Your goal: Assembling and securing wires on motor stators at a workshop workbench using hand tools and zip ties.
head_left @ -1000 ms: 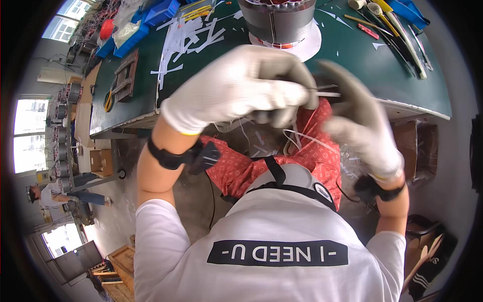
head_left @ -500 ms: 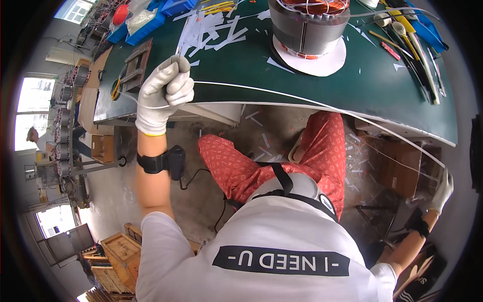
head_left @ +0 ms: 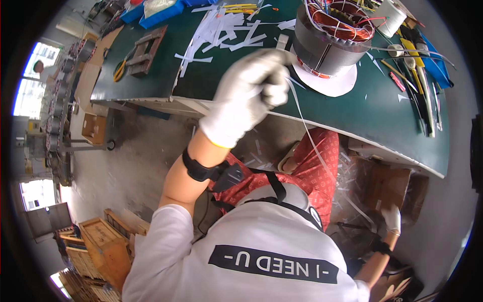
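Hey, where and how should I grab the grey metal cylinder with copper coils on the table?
Probably by the outer wall of the grey metal cylinder, one palm on either side, coming from the near edge of the green table. It stands upright with a broad curved wall, while copper coils and wires crowd its top.

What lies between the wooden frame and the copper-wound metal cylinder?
Scattered white strips on the green tabletop, and, nearer the cylinder, the left hand in front; the head view shows this.

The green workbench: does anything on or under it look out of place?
Loose white strips lie crisscrossed in an untidy heap on the workbench, and more scraps litter the floor, looking spilled rather than sorted.
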### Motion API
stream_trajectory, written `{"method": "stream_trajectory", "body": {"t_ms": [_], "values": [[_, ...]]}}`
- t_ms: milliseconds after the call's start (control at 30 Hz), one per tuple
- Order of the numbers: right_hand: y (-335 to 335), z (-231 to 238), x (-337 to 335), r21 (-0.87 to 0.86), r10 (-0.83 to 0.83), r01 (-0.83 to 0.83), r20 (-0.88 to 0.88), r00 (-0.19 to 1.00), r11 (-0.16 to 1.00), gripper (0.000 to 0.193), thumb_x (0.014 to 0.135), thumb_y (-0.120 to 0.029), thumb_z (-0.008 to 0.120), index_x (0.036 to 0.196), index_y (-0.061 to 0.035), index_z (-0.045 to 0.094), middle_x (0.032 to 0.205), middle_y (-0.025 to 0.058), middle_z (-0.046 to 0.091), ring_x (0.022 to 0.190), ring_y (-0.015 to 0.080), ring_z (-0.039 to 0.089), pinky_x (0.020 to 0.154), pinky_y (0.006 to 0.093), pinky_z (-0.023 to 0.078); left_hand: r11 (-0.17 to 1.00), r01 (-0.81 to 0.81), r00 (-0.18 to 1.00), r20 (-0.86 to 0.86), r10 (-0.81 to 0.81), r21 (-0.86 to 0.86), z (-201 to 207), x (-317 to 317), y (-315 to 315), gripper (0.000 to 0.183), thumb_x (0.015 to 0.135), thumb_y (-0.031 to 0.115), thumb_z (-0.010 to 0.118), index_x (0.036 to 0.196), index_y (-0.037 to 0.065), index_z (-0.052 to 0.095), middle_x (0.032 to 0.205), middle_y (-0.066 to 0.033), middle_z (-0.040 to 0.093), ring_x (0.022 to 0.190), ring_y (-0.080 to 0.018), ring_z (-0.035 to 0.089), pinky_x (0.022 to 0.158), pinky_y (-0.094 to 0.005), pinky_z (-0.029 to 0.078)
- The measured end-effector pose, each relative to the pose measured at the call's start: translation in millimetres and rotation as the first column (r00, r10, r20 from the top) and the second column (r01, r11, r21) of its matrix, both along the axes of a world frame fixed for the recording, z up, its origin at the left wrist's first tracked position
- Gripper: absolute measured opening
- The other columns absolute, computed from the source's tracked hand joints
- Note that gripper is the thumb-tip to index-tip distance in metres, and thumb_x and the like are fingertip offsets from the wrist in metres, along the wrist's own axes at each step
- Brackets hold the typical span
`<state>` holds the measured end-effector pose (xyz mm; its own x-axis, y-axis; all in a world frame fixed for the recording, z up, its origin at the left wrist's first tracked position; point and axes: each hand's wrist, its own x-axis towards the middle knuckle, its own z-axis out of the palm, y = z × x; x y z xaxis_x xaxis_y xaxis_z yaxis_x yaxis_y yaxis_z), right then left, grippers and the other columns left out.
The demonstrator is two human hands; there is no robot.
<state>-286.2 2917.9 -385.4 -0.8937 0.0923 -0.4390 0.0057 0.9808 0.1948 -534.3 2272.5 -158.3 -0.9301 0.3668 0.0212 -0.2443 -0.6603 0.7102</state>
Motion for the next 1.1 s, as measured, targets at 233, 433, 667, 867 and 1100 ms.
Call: {"method": "stream_trajectory", "body": {"t_ms": [233,433,667,867,1100], "values": [[-414.6,256.4,-155.9,-0.591,0.006,-0.746,-0.782,0.623,0.306,0.043,0.058,-0.012,0.081,0.1,-0.0094,0.073,0.093,0.0112,0.065,0.082,0.0308,0.062,0.077,0.0406,0.048,0.961,0.031,0.991,0.132,0.006,-0.276,11.8,39.0,83.6,0.02,0.097,0.02,0.054,0.102,0.001,0.06,0.073,0.0007,0.055,0.06,-0.0043,0.047,0.055,-0.0185,0.039],[-430.4,259.7,-178.9,-0.46,0.22,-0.868,-0.842,0.493,0.185,0.039,0.061,-0.011,0.082,0.098,-0.0076,0.07,0.092,0.009,0.056,0.09,0.0293,0.051,0.079,0.0414,0.044,0.93,-0.007,1.0,0.01,0.012,-0.368,-3.6,41.0,79.9,0.018,0.097,0.014,0.05,0.107,0.001,0.056,0.097,-0.0012,0.058,0.087,-0.0079,0.058,0.079,-0.023,0.05],[-432.3,250.6,-160.2,-0.558,-0.173,-0.15,-0.011,0.985,-0.817,0.014,0.096,-0.014,0.055,0.103,-0.0027,0.052,0.092,0.0118,0.056,0.076,0.0171,0.055,0.07,0.0314,0.047,0.996,-0.045,0.993,0.108,0.054,-0.082,-7.1,57.5,66.5,0.021,0.098,0.015,0.055,0.105,-0.003,0.062,0.091,-0.0047,0.064,0.079,-0.0107,0.06,0.074,-0.0245,0.049],[-435.1,263.3,-161.8,-0.928,-0.421,-0.191,-0.041,0.906,-0.319,0.016,0.096,-0.012,0.058,0.103,0.0027,0.055,0.09,0.0041,0.062,0.08,0.0054,0.055,0.072,0.022,0.047,0.992,-0.124,0.991,0.037,0.125,-0.032,-0.4,75.8,64.3,0.027,0.097,0.013,0.057,0.119,-0.002,0.059,0.099,-0.0062,0.065,0.084,-0.0109,0.062,0.077,-0.0251,0.052],[-440.3,255.3,-163.0,-0.932,-0.424,-0.36,-0.312,0.85,-0.035,0.01,0.092,-0.006,0.061,0.098,0.0027,0.06,0.087,0.0053,0.065,0.076,0.0073,0.06,0.068,0.024,0.049,0.929,-0.298,0.953,-0.119,0.278,-0.221,6.5,83.5,59.7,0.021,0.094,0.008,0.061,0.112,-0.003,0.06,0.098,-0.0055,0.066,0.084,-0.0076,0.062,0.074,-0.0217,0.052]]}}
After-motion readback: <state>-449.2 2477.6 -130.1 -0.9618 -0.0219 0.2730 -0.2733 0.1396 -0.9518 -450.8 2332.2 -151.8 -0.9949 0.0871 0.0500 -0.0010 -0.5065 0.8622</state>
